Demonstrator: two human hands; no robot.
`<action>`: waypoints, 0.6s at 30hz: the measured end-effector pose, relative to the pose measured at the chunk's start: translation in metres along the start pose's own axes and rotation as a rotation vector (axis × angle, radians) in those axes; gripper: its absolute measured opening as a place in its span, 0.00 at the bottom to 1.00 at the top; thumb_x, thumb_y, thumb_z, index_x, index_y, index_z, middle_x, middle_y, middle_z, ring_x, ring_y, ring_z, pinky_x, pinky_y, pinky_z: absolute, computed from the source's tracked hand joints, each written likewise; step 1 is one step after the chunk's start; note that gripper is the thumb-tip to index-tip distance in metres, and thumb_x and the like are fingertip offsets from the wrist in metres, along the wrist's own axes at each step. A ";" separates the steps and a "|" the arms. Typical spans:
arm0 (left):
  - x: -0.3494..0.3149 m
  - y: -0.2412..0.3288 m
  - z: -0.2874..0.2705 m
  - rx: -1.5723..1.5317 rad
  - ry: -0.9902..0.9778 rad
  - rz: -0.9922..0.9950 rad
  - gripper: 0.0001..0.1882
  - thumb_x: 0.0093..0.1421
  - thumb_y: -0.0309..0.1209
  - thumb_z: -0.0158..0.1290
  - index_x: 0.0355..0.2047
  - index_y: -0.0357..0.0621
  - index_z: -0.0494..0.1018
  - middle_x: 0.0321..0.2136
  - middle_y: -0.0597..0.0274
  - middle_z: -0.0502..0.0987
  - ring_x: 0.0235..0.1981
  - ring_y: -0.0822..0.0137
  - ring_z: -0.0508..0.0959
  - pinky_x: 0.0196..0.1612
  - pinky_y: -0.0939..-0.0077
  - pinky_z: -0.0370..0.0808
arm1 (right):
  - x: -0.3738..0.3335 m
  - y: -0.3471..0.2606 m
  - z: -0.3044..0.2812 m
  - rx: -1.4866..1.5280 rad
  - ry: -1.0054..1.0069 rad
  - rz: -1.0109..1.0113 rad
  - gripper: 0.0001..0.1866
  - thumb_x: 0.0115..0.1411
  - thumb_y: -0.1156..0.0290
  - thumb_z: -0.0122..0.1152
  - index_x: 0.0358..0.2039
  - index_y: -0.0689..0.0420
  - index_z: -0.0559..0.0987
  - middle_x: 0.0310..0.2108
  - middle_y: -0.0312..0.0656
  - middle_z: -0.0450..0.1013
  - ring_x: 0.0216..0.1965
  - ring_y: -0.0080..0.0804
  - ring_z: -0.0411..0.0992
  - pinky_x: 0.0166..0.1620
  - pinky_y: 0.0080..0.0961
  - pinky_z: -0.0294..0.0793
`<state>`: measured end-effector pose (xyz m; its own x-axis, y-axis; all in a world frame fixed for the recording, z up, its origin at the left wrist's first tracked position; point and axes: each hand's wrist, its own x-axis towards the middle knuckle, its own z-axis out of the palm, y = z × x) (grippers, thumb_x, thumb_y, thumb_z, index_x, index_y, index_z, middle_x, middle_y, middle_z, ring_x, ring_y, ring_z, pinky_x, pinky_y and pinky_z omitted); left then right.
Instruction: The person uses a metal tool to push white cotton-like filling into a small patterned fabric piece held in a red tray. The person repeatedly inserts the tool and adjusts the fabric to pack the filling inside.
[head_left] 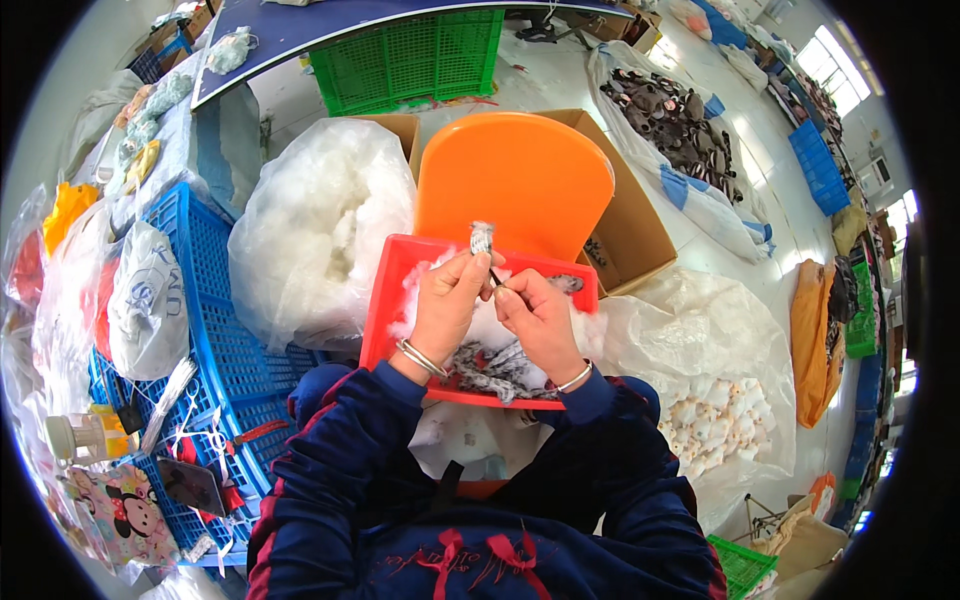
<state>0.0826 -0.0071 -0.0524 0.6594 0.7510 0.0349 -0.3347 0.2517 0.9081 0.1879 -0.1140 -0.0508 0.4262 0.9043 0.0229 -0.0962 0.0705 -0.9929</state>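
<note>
Between the fingers of my left hand (447,303) is a small grey-and-white plush piece (482,238), held upright. My right hand (540,318) pinches a thin dark stick (495,279), whose upper end meets the lower part of the plush piece; whether it goes inside is hidden by my fingers. Both hands are over a red plastic tray (377,325). White fluffy stuffing (480,328) lies in the tray, along with several more grey-and-white plush pieces (493,372) close below my wrists.
An orange chair (515,180) stands just beyond the tray, with a cardboard box (630,240) behind it. A clear bag of stuffing (325,220) and blue crates (235,390) are on the left. At right lies a plastic sack with small white pieces (720,425).
</note>
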 end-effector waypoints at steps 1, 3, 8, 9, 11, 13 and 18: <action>-0.003 -0.002 0.003 0.023 -0.013 -0.007 0.13 0.68 0.32 0.49 0.34 0.35 0.78 0.22 0.68 0.73 0.24 0.79 0.71 0.27 0.84 0.68 | 0.000 -0.002 0.002 0.076 -0.007 0.035 0.04 0.66 0.74 0.53 0.34 0.60 0.70 0.24 0.31 0.67 0.26 0.14 0.62 0.29 0.14 0.63; -0.010 -0.002 0.009 0.069 -0.034 -0.020 0.12 0.67 0.31 0.50 0.33 0.34 0.78 0.23 0.67 0.74 0.25 0.78 0.72 0.29 0.83 0.69 | 0.000 -0.003 0.001 0.044 -0.001 0.016 0.05 0.67 0.74 0.53 0.34 0.59 0.70 0.25 0.31 0.67 0.26 0.13 0.61 0.29 0.14 0.62; 0.000 0.011 -0.004 0.134 -0.143 -0.038 0.12 0.66 0.32 0.52 0.40 0.34 0.79 0.25 0.68 0.75 0.25 0.79 0.71 0.30 0.84 0.69 | 0.002 -0.009 -0.001 -0.022 0.002 0.015 0.05 0.67 0.73 0.54 0.33 0.59 0.70 0.25 0.30 0.68 0.27 0.13 0.62 0.30 0.14 0.63; 0.001 0.014 -0.006 0.100 -0.108 -0.067 0.13 0.67 0.32 0.51 0.40 0.34 0.79 0.23 0.69 0.74 0.24 0.79 0.70 0.29 0.84 0.67 | 0.003 -0.008 -0.003 -0.035 -0.004 0.010 0.05 0.67 0.73 0.54 0.33 0.59 0.70 0.25 0.30 0.68 0.27 0.13 0.62 0.30 0.14 0.63; 0.002 0.019 -0.008 0.028 -0.037 -0.129 0.14 0.68 0.33 0.48 0.39 0.34 0.78 0.21 0.71 0.71 0.24 0.79 0.69 0.26 0.83 0.62 | 0.003 -0.007 -0.006 -0.061 -0.017 0.001 0.06 0.66 0.72 0.55 0.33 0.59 0.70 0.25 0.30 0.68 0.27 0.13 0.62 0.30 0.14 0.63; 0.004 0.019 -0.008 -0.004 0.003 -0.130 0.14 0.68 0.34 0.49 0.39 0.35 0.78 0.19 0.73 0.68 0.22 0.80 0.67 0.25 0.84 0.59 | 0.002 -0.005 -0.007 -0.112 -0.027 0.001 0.06 0.66 0.72 0.55 0.33 0.59 0.70 0.25 0.29 0.68 0.26 0.13 0.62 0.30 0.13 0.63; -0.005 0.013 -0.003 0.060 0.041 -0.098 0.14 0.68 0.35 0.49 0.36 0.36 0.79 0.18 0.73 0.69 0.21 0.80 0.67 0.25 0.84 0.62 | 0.002 -0.006 -0.001 -0.079 -0.033 0.029 0.06 0.66 0.73 0.55 0.33 0.59 0.70 0.25 0.30 0.68 0.26 0.13 0.62 0.30 0.13 0.63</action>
<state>0.0732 -0.0056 -0.0423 0.6583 0.7493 -0.0715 -0.2284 0.2893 0.9296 0.1902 -0.1130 -0.0446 0.3939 0.9192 -0.0031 -0.0364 0.0123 -0.9993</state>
